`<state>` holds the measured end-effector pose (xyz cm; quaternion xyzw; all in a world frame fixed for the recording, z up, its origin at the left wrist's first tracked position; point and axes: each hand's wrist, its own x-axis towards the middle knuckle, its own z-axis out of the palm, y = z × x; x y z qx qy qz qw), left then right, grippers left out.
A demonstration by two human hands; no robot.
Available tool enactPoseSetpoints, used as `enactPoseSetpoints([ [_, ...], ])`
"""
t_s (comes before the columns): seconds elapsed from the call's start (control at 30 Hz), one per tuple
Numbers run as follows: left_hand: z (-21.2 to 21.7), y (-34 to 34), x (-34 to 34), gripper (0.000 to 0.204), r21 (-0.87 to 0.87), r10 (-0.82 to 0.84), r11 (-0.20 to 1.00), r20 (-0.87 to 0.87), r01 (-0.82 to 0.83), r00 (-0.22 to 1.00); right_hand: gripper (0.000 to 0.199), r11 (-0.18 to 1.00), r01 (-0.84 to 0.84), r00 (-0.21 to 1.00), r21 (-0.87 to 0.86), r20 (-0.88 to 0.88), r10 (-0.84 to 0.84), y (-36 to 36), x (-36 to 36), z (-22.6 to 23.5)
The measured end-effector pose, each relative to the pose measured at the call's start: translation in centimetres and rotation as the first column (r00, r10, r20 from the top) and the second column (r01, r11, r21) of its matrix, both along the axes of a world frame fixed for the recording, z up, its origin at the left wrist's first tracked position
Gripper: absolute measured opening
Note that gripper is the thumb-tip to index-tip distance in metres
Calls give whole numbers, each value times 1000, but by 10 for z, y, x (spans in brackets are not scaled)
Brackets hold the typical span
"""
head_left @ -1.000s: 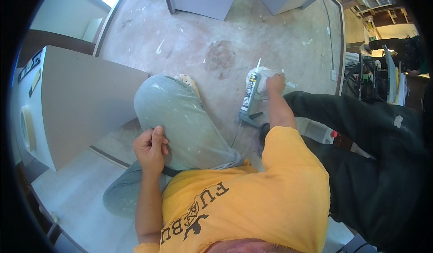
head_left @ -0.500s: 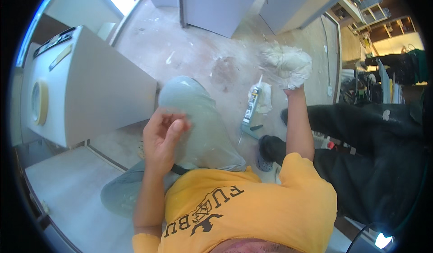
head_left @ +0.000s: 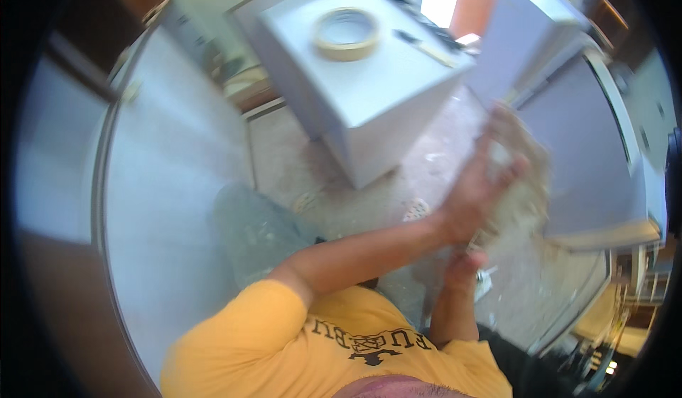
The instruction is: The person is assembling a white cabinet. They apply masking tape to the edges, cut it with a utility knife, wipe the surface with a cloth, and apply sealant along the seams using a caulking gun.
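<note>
A crumpled off-white cloth point(head_left: 524, 188) is held up in front of me, blurred by motion. My left hand point(head_left: 472, 188) reaches across to it, with the thumb and fingers bent against its near side. My right hand point(head_left: 465, 264) is below, showing only its base and wrist; the cloth hides its fingers. Both hands are close together at the cloth's left and lower edges.
A pale box-shaped cabinet point(head_left: 334, 100) stands ahead, bearing a roll of masking tape point(head_left: 346, 51) and a flat tool with a light blade point(head_left: 435, 53). Grey-white panels point(head_left: 575, 156) stand at the right. A large pale panel point(head_left: 163, 156) is at the left.
The view has swung left. My right hand has lifted the cloth off the floor, and my left hand has moved from over my knee to the cloth.
</note>
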<state>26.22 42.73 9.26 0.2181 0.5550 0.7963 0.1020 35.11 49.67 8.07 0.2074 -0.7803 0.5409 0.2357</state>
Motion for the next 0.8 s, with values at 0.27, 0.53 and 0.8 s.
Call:
enactPoseSetpoints([
  [0.27, 20, -3, 47, 100, 159, -195, 965, -96, 209, 976, 50, 996, -88, 996, 31, -27, 89, 17, 12, 1],
  [0.53, 41, -41, 47, 61, 212, 43, 977, -138, -13, 990, 52, 969, -230, 972, 92, -36, 234, 4, 23, 6],
  [0.8, 65, -131, 39, 68, 182, 88, 982, -170, -57, 982, 59, 864, -448, 888, -230, -5, 460, 0, 12, 4],
])
